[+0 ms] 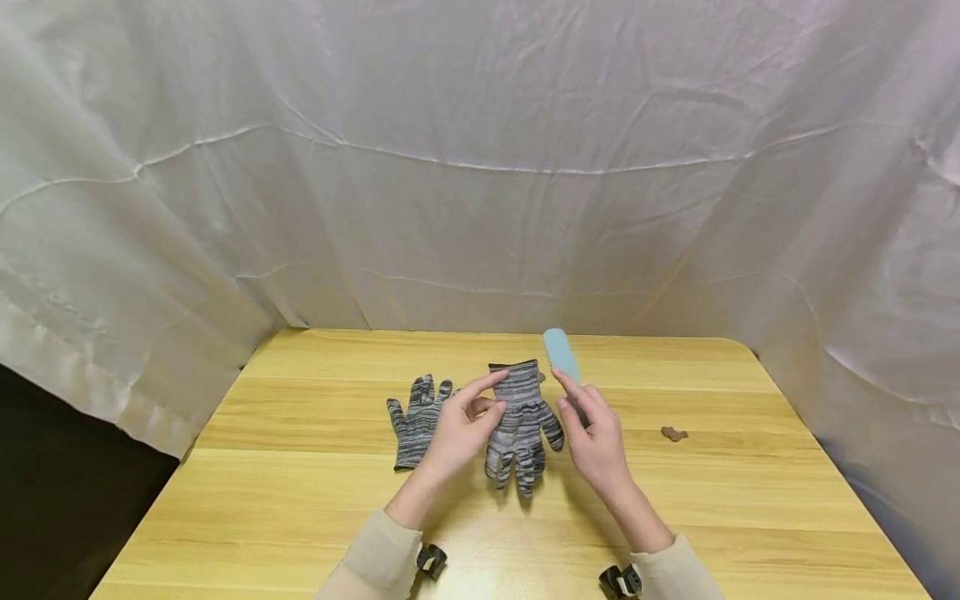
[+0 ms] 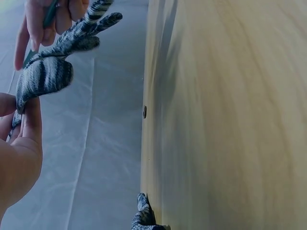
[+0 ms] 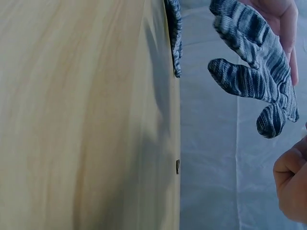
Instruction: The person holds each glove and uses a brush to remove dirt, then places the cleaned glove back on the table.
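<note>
My left hand (image 1: 463, 429) pinches a grey-and-black striped knit glove (image 1: 517, 425) at its cuff, held above the table. The glove's fingers point down toward me. Close to its right side, my right hand (image 1: 596, 437) holds a light blue, rounded flat strip (image 1: 559, 352) between curled fingers; its kind is unclear and its lower part is partly hidden. In the left wrist view the strip (image 2: 50, 13) shows edge-on among the right fingers. A second, matching glove (image 1: 417, 425) lies behind and left of my left hand. The right wrist view shows the raised glove (image 3: 254, 57) from its finger side.
A small brown piece (image 1: 673, 434) lies on the wooden table (image 1: 750, 500), right of my right hand. Another brown bit (image 1: 542, 377) shows beside the raised glove's cuff. A pale curtain (image 1: 480, 233) hangs behind the table and along its sides.
</note>
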The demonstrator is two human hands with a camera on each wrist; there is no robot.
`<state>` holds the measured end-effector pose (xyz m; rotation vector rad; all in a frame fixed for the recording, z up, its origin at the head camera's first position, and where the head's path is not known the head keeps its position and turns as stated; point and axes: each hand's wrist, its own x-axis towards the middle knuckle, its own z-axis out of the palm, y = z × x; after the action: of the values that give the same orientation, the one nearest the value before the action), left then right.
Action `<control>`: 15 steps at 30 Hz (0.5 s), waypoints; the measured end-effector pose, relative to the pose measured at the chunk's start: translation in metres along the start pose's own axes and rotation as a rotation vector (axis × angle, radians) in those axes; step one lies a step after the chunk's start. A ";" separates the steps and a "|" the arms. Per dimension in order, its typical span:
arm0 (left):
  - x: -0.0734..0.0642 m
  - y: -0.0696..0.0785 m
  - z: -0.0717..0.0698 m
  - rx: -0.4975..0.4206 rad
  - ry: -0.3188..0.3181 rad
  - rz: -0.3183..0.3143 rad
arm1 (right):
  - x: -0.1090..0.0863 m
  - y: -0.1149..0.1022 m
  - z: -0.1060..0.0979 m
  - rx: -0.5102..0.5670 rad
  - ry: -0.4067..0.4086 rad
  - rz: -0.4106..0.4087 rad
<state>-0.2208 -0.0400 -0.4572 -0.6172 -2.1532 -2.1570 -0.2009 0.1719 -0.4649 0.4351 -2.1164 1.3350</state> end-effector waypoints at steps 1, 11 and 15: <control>0.000 0.000 0.000 -0.008 0.003 0.004 | 0.000 -0.001 0.000 -0.001 -0.005 -0.003; 0.003 -0.004 -0.003 -0.081 0.055 0.037 | -0.004 -0.005 0.004 0.014 -0.079 -0.053; 0.003 -0.004 -0.003 -0.092 0.069 0.039 | -0.005 -0.008 0.007 0.009 -0.093 -0.110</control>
<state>-0.2257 -0.0421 -0.4599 -0.5758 -2.0013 -2.2326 -0.1951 0.1624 -0.4647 0.6196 -2.1294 1.2842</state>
